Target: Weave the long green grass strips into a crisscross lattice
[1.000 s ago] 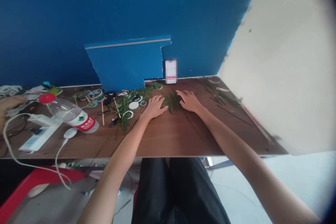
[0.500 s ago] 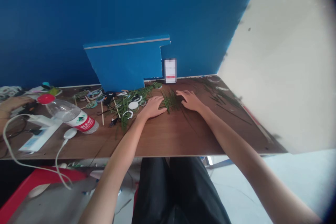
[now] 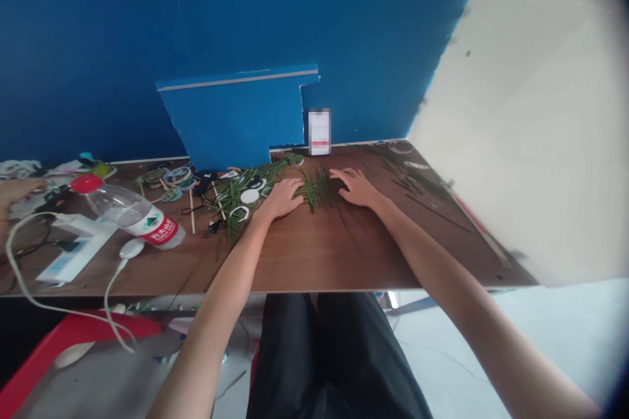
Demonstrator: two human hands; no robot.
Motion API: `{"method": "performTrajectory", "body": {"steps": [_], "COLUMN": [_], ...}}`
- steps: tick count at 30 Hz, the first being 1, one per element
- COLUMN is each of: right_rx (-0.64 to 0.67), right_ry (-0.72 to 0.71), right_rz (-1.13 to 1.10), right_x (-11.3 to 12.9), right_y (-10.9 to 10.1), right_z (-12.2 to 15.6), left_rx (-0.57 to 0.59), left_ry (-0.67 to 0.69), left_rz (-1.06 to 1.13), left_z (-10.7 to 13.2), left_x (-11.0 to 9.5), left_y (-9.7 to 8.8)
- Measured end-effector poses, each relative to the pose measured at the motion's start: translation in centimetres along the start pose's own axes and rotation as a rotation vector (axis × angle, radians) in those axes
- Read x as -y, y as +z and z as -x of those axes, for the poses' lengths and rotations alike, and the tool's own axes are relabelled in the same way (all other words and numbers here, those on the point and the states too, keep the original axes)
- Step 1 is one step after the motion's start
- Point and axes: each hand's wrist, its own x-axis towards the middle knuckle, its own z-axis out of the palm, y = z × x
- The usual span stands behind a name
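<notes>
A small patch of crossed green grass blades (image 3: 316, 190) lies flat on the brown table (image 3: 314, 255), between my two hands. On its left side, my left hand (image 3: 284, 198) rests with fingers apart, the fingertips at the blades' ends. To the right, my right hand (image 3: 358, 188) is spread low over the table, its fingertips close to the blades. Nothing shows inside either hand. Beside my left hand is a heap of loose green blades (image 3: 236, 193), with a white disc (image 3: 249, 197) and a white ring (image 3: 240, 213) on it.
A tilted water bottle (image 3: 132, 213) leans by a white power strip (image 3: 78, 252) with cables on the left. Another person's hand (image 3: 19, 191) is at the left edge. A phone (image 3: 319, 132) stands against the blue wall. More blades (image 3: 417, 180) lie at right.
My left hand has drawn back slightly to the left, away from the crossed blades. My right hand has barely moved. The other person's hand has shifted left.
</notes>
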Motion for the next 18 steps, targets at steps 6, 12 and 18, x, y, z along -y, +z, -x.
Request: {"method": "performTrajectory", "body": {"steps": [6, 12, 18], "right_rx": [-0.015, -0.002, -0.038], "right_ry": [0.018, -0.014, 0.006], "right_rz": [-0.002, -0.021, -0.028], "right_x": [-0.36, -0.24, -0.41], "right_y": [0.16, -0.08, 0.03], "right_z": [-0.04, 0.07, 0.03], "left_rx": [0.006, 0.041, 0.059], "left_ry": [0.074, 0.053, 0.049], "left_rz": [0.087, 0.096, 0.075], "left_z": [0.24, 0.53, 0.64], "left_x": [0.21, 0.14, 0.37], "left_y": [-0.85, -1.09, -1.02]}}
